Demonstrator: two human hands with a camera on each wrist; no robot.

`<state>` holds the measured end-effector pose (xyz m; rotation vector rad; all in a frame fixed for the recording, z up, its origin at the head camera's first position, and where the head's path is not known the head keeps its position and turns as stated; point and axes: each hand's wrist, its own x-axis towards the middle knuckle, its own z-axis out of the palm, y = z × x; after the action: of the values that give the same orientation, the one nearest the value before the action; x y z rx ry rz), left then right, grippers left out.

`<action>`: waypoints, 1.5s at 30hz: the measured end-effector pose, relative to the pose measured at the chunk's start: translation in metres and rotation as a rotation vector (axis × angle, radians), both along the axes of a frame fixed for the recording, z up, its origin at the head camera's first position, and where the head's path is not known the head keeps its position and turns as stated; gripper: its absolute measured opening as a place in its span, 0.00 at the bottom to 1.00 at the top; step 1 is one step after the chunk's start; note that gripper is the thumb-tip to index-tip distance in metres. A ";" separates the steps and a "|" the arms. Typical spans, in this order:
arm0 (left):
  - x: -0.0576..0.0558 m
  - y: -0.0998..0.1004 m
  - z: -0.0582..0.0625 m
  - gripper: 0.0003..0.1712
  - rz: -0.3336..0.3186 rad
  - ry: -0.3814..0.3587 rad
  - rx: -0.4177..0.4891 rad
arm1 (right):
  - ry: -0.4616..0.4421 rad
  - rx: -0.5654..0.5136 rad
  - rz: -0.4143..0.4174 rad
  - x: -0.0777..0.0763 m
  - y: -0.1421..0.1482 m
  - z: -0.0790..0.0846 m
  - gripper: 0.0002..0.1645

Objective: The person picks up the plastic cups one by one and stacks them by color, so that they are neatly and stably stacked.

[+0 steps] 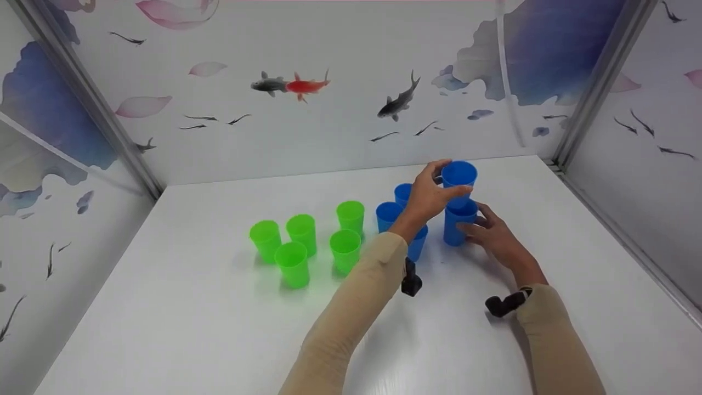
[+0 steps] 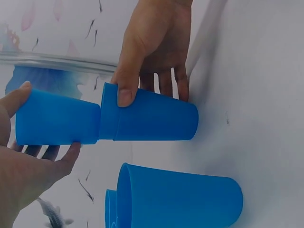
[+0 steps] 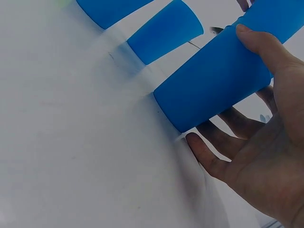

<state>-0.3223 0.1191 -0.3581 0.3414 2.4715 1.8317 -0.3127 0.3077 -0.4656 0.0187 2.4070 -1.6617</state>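
Observation:
My left hand [image 1: 430,193] grips a blue cup [image 1: 459,174] between thumb and fingers, mouth up. Its base sits at the mouth of a lower blue cup [image 1: 456,226], which stands upright on the table. Around that lower cup my right hand [image 1: 500,240] has its thumb on the near side and fingers on the far side. In the left wrist view, an extra rim line shows near the lower cup's mouth [image 2: 110,111]; I cannot tell whether another cup is nested there. Three blue cups [image 1: 388,213] stand just left, partly hidden by my left arm.
Several green cups [image 1: 293,266] stand upright and apart on the white table [image 1: 164,307], left of the blue ones. A printed wall panel [image 1: 340,120] rises behind the table, with side panels at left and right. Each wrist carries a small black camera [image 1: 411,282].

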 end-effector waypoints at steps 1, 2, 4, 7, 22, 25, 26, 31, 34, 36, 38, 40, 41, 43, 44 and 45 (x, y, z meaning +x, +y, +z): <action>-0.001 0.000 -0.001 0.41 -0.002 0.000 0.004 | 0.001 -0.001 0.002 0.000 0.000 0.000 0.66; -0.001 0.000 -0.001 0.41 -0.003 -0.001 0.009 | 0.001 -0.003 0.004 0.000 0.000 0.000 0.66; -0.002 0.001 -0.002 0.41 -0.006 -0.003 0.017 | 0.001 -0.003 0.007 0.000 0.000 0.000 0.66; -0.001 0.001 -0.003 0.41 -0.011 -0.015 0.020 | -0.002 -0.002 0.007 0.000 -0.001 0.001 0.66; 0.000 0.003 -0.003 0.40 -0.019 -0.027 0.014 | 0.015 -0.015 0.034 -0.001 -0.004 0.005 0.61; 0.000 0.001 -0.005 0.40 -0.039 -0.023 0.026 | 0.022 -0.008 0.035 -0.001 -0.004 0.005 0.61; 0.000 0.000 -0.005 0.40 -0.042 -0.024 0.027 | 0.025 -0.006 0.036 -0.001 -0.004 0.005 0.62; 0.002 -0.002 -0.008 0.40 -0.044 -0.046 0.059 | 0.026 0.003 0.032 -0.001 -0.004 0.003 0.63; 0.004 -0.003 -0.006 0.40 -0.033 -0.047 0.100 | 0.015 0.001 0.024 -0.002 -0.002 0.001 0.66; 0.007 -0.004 -0.003 0.40 -0.014 -0.040 0.120 | 0.005 0.001 0.020 -0.002 -0.001 0.000 0.69; 0.010 -0.006 -0.001 0.39 -0.004 -0.033 0.142 | 0.000 -0.007 0.018 -0.003 0.000 -0.001 0.69; 0.014 -0.007 0.000 0.39 0.005 -0.028 0.156 | -0.004 -0.019 0.012 -0.003 0.000 -0.001 0.69; 0.016 -0.009 0.001 0.39 0.006 -0.026 0.159 | -0.008 -0.020 0.008 -0.003 0.000 -0.001 0.69; 0.020 -0.012 0.003 0.39 -0.005 -0.012 0.165 | -0.013 -0.029 0.000 -0.003 0.000 -0.002 0.69; 0.022 -0.014 0.003 0.39 -0.014 -0.003 0.167 | -0.013 -0.032 -0.003 -0.002 0.001 -0.002 0.69; 0.024 -0.016 0.004 0.39 -0.023 0.009 0.158 | -0.015 -0.025 -0.007 -0.002 0.001 -0.002 0.70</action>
<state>-0.2984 0.1031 -0.3538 0.3844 2.3239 2.0255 -0.3151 0.3087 -0.4678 0.0354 2.3775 -1.6881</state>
